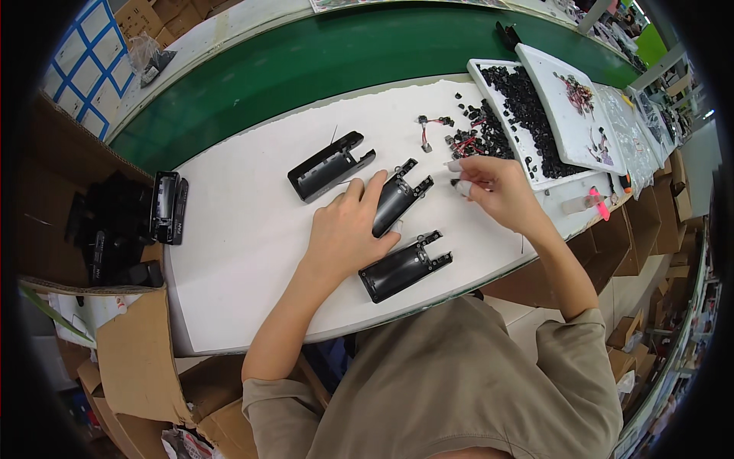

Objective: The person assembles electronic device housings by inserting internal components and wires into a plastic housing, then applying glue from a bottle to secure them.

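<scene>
On the white-covered table, my left hand (pixel 342 231) is closed around a black plastic housing (pixel 392 205) with a two-pronged end that points away to the right. My right hand (pixel 498 191) is just right of that end, its thumb and fingers pinching a small black part (pixel 456 183). Pale coverings show on its fingertips. A second black housing (pixel 329 170) lies beyond my left hand, its hollow side partly showing. Nearer to me rests a third housing (pixel 405 271), also forked at one end. My left fingers hide part of the middle housing.
Small black parts and red-wired pieces (pixel 482 141) lie in a loose heap beside a white foam tray (pixel 475 70). Another white tray (pixel 554 126) overlaps it. At the left, more housings (pixel 168 208) stand by a cardboard box (pixel 138 336). A small bottle (pixel 577 205) lies at the right edge.
</scene>
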`<act>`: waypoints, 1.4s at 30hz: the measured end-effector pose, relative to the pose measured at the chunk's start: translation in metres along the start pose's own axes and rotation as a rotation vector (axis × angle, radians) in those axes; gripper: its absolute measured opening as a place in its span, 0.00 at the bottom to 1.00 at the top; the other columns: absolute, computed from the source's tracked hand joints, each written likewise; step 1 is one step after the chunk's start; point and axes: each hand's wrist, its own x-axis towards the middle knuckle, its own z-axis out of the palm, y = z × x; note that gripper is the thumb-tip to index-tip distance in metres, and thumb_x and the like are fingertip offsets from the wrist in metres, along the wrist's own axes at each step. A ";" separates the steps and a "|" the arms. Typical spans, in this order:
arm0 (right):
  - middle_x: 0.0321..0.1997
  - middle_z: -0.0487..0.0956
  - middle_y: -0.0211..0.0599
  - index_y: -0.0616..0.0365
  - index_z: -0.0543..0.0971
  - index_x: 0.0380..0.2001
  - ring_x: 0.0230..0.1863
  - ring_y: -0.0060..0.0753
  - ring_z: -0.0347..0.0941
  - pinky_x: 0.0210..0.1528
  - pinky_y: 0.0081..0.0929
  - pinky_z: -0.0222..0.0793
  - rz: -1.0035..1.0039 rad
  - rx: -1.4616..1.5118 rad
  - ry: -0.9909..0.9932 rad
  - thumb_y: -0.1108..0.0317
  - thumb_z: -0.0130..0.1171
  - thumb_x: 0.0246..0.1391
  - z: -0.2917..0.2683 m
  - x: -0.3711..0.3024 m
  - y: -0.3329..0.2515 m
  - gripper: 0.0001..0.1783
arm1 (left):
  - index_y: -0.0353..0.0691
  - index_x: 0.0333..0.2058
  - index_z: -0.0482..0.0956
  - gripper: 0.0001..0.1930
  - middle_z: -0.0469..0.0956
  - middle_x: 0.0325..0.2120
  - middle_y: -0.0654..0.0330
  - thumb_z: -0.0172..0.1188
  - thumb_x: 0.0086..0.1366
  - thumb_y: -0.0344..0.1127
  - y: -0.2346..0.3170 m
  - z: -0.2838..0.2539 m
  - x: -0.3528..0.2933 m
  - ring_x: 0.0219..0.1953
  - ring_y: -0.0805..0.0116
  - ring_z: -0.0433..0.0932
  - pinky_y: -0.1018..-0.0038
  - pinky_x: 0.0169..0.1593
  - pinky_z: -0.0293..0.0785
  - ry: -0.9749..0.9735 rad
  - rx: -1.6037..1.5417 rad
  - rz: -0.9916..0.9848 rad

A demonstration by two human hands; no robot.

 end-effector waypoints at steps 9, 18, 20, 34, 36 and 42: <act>0.21 0.77 0.39 0.70 0.76 0.30 0.23 0.24 0.71 0.30 0.22 0.67 -0.007 -0.086 -0.228 0.77 0.59 0.39 0.030 0.038 -0.034 0.11 | 0.44 0.53 0.64 0.37 0.75 0.28 0.51 0.64 0.41 0.41 0.000 -0.001 0.000 0.22 0.53 0.77 0.64 0.27 0.75 -0.044 -0.085 -0.030; 0.20 0.76 0.50 0.65 0.61 0.34 0.25 0.48 0.76 0.30 0.36 0.70 -0.071 -0.128 -0.188 0.81 0.57 0.39 0.040 0.041 -0.042 0.19 | 0.43 0.53 0.68 0.36 0.75 0.21 0.51 0.64 0.39 0.40 0.000 -0.001 -0.001 0.21 0.54 0.76 0.64 0.27 0.74 0.004 -0.174 -0.058; 0.21 0.76 0.49 0.64 0.61 0.34 0.24 0.46 0.76 0.28 0.34 0.70 -0.077 -0.142 -0.181 0.80 0.57 0.38 0.042 0.041 -0.040 0.20 | 0.43 0.53 0.68 0.36 0.75 0.21 0.51 0.64 0.39 0.40 0.001 0.000 0.000 0.21 0.54 0.76 0.64 0.27 0.74 0.007 -0.175 -0.063; 0.18 0.74 0.54 0.66 0.60 0.35 0.23 0.56 0.73 0.29 0.45 0.69 -0.156 -0.235 -0.225 0.84 0.51 0.36 0.048 0.043 -0.050 0.19 | 0.38 0.50 0.70 0.35 0.76 0.21 0.50 0.63 0.37 0.37 0.011 -0.004 0.002 0.23 0.55 0.76 0.66 0.28 0.72 -0.015 -0.189 -0.154; 0.18 0.73 0.46 0.63 0.58 0.36 0.24 0.50 0.75 0.25 0.38 0.68 -0.122 -0.234 -0.224 0.83 0.56 0.35 0.047 0.043 -0.048 0.23 | 0.33 0.50 0.69 0.37 0.76 0.20 0.49 0.64 0.38 0.41 0.011 0.000 0.000 0.22 0.54 0.77 0.64 0.27 0.74 0.045 -0.192 -0.091; 0.19 0.74 0.47 0.62 0.58 0.35 0.24 0.51 0.74 0.27 0.38 0.68 -0.243 -0.376 -0.201 0.82 0.55 0.37 0.048 0.042 -0.048 0.21 | 0.35 0.38 0.68 0.30 0.75 0.17 0.53 0.67 0.36 0.42 0.014 0.000 -0.001 0.20 0.54 0.77 0.65 0.22 0.72 0.141 -0.302 -0.056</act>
